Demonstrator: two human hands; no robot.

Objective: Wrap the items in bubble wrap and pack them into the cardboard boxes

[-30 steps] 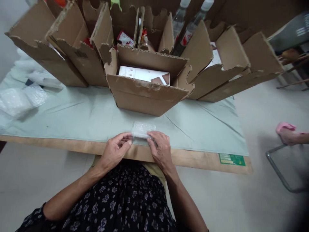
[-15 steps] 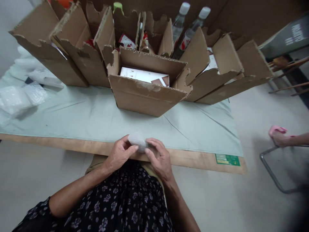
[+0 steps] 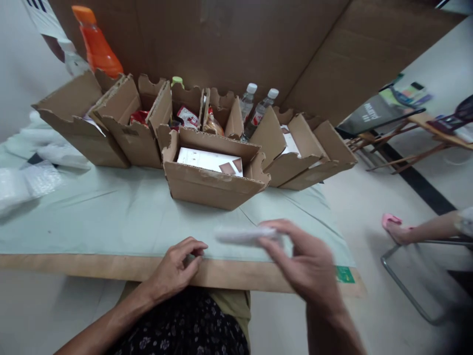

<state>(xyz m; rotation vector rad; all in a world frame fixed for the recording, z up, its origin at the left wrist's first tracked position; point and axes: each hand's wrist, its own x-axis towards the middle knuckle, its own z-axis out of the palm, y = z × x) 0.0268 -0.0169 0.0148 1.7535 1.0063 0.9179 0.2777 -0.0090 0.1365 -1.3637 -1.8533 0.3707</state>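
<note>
Between the thumb and fingers of my right hand (image 3: 306,261) is a thin, pale packet in translucent plastic wrap (image 3: 240,235). Motion smears the hand and packet, and what lies inside the wrap cannot be made out. The packet is held above the table's front part, pointing left. My left hand (image 3: 181,264) rests at the table's front edge with its fingers loosely curled, thumb apart from the fingertips, and nothing visible in it. Beyond both hands stands an open cardboard box (image 3: 210,190) with a white carton (image 3: 207,160) inside.
A row of open cardboard boxes (image 3: 121,138) lines the back of the pale green cloth (image 3: 111,217). Clear bottles (image 3: 258,113) and an orange bottle (image 3: 98,47) stand among them. Bubble wrap (image 3: 29,185) lies left. At right is another person's foot (image 3: 397,230).
My left hand has come off the wrapped packet. My right hand has lifted it up and to the right. The view has tilted upward, showing more of the back.
</note>
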